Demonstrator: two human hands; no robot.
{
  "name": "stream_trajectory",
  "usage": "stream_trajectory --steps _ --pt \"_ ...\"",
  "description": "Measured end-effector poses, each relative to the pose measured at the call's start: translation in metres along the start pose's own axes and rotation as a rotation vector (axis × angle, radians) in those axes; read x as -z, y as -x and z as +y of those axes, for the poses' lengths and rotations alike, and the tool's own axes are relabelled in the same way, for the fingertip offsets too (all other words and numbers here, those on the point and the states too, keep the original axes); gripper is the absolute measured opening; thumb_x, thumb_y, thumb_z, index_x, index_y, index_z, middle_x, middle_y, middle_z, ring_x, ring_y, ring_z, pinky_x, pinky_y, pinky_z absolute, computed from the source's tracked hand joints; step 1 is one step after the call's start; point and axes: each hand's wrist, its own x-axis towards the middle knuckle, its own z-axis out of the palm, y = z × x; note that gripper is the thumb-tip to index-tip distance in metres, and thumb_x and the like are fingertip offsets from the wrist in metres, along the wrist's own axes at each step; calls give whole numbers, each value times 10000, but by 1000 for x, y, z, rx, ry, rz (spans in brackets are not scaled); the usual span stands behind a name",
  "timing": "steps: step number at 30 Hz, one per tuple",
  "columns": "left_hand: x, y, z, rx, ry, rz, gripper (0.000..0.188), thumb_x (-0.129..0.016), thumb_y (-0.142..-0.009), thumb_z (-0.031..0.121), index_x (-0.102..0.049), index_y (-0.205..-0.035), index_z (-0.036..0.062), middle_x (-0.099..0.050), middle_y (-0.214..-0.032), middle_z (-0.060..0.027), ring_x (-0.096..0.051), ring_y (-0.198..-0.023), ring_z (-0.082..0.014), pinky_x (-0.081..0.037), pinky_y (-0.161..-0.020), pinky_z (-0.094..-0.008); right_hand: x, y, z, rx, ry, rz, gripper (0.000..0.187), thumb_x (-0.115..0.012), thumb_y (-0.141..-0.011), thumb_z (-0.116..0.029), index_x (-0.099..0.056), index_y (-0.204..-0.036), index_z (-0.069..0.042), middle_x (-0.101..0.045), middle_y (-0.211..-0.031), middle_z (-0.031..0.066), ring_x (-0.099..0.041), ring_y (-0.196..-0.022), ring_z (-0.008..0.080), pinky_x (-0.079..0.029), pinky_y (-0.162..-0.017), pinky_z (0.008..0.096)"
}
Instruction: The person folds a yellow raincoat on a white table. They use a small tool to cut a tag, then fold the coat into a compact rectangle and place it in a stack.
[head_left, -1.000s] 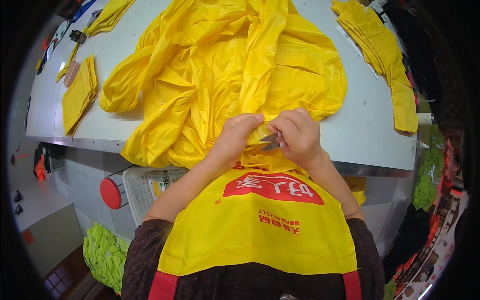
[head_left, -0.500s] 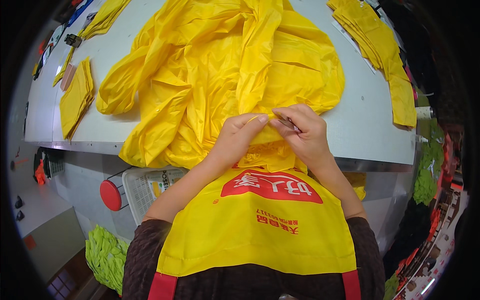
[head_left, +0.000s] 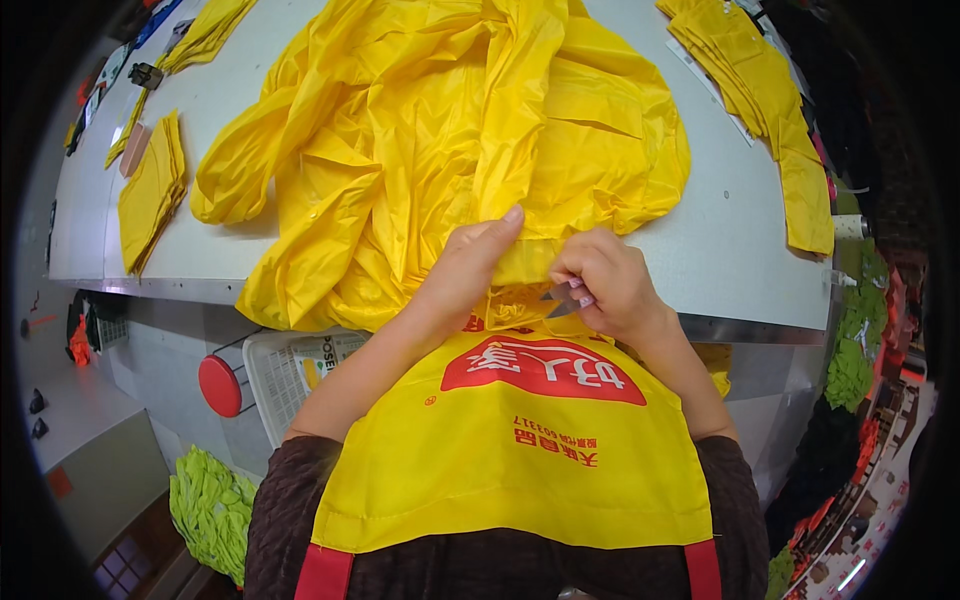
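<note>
A large yellow garment [head_left: 420, 130] of thin, shiny fabric, like a raincoat or jacket, lies crumpled over the table, its near edge hanging toward my apron. My left hand [head_left: 470, 260] is closed on this near edge, thumb on top and pointing up. To its right, my right hand [head_left: 612, 285] is curled in a fist round small thread snips [head_left: 556, 297]; a grey blade pokes out on the left, while the handle is mostly hidden by my fingers. A gathered, ruffled part [head_left: 515, 305] of the garment hangs between the hands.
The pale table [head_left: 740, 230] carries folded yellow pieces at the left [head_left: 155, 195] and a stack of yellow pieces [head_left: 760, 100] at the right. Below stand a white basket [head_left: 275, 390] and a red stool [head_left: 220, 387]. Green fabric [head_left: 212, 515] is heaped at lower left.
My right hand has dropped slightly and turned, curling the snips toward me, away from the fabric edge. The left thumb has swung upward. The garment lies almost as before.
</note>
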Motion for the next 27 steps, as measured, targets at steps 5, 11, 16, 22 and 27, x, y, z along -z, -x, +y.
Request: stream_trajectory --steps 5,11,16,22,27 --pt "-6 6 7 -15 37 -33 404 -437 -955 351 -640 -879 10 -639 -819 -20 -555 -723 -54 -443 -663 -211 23 -7 -18 -117 -372 -142 154 -648 -712 37 -592 -833 -40 -574 -747 64 -513 -589 179 -396 -516 257" --pt "-8 11 15 -61 -164 -88 422 -426 -961 359 -648 -903 5 -623 -811 11 -518 -720 -27 -423 -658 -199 7 -13 -11 -329 -81 140 224 -695 -712 -2 -622 -922 -27 -574 -729 75 -555 -612 173 -433 -535 260" --pt "-8 9 8 -84 -226 -45 433 -427 -962 359 -652 -894 -4 -594 -776 37 -471 -698 -8 -392 -627 -184 -2 -12 -2 -199 8 146 171 -683 -716 5 -618 -872 -20 -567 -729 85 -553 -610 202 -434 -538 274" --pt "-11 12 9 -247 -384 -104 374 -469 -950 307 -647 -937 -21 -553 -736 41 -448 -677 -14 -384 -587 -189 0 -15 -6 -328 -140 115 138 -678 -724 0 -615 -845 -20 -565 -721 89 -542 -598 200 -424 -531 279" --pt "-13 14 12 -171 -404 -163 293 -525 -921 260 -640 -939 -9 -543 -728 51 -434 -654 -14 -372 -565 -199 3 -16 0 -362 -191 92 120 -677 -729 0 -583 -802 -14 -551 -707 82 -536 -594 185 -415 -526 277"
